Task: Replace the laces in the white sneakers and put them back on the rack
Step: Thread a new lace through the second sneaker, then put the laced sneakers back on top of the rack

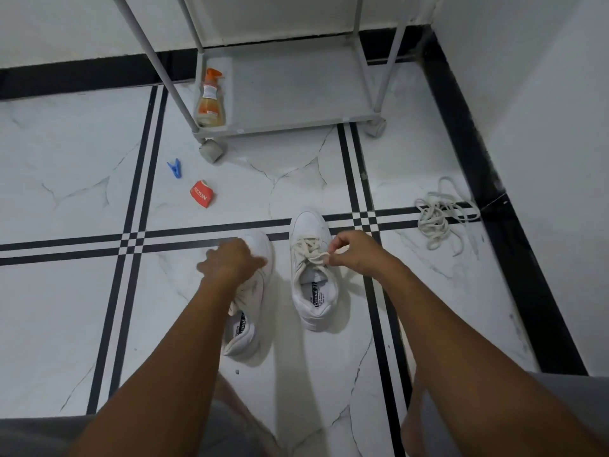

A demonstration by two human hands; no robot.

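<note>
Glossy marbled floor (82, 308) under two smooth white sneakers (311, 278), flat laces (309, 252).

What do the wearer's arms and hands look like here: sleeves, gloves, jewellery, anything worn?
Both forearms are bare up to the frame edge, with no sleeves showing. The left hand and right hand have no gloves, and no watch, ring or bracelet is visible. The only clothing in view is grey fabric at the bottom edge, likely shorts or trousers over the legs.
</note>
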